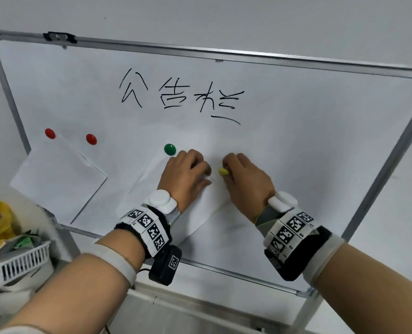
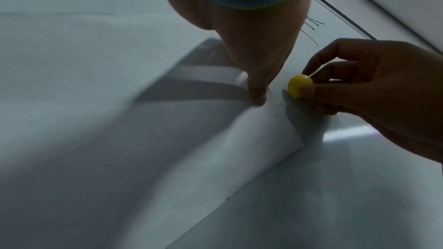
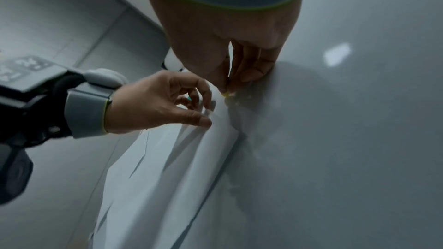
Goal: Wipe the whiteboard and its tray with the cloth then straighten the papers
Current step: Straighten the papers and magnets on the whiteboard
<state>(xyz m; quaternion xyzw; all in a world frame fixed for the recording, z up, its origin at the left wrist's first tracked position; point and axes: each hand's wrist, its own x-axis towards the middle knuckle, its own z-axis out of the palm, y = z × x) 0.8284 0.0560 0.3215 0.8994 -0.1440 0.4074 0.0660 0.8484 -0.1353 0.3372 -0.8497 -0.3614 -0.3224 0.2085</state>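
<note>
The whiteboard (image 1: 296, 141) carries black handwriting at its top middle. A tilted white paper (image 1: 200, 213) hangs under a green magnet (image 1: 169, 149). My left hand (image 1: 207, 175) pinches this paper's upper right corner (image 2: 242, 79) with curled fingers and thumb, and the sheet bulges off the board beneath them (image 3: 182, 158). Just to its right, my right hand (image 1: 226, 169) pinches a yellow magnet (image 2: 299, 84) at the board's surface, beside the paper's edge. A second paper (image 1: 60, 179) hangs askew at the left under two red magnets (image 1: 50, 133). No cloth is in view.
A black binder clip (image 1: 60, 37) sits on the board's top frame. A white basket (image 1: 24, 261) with a yellow bag and clutter stands at the lower left. A grey ledge (image 1: 200, 307) runs below the board's bottom frame.
</note>
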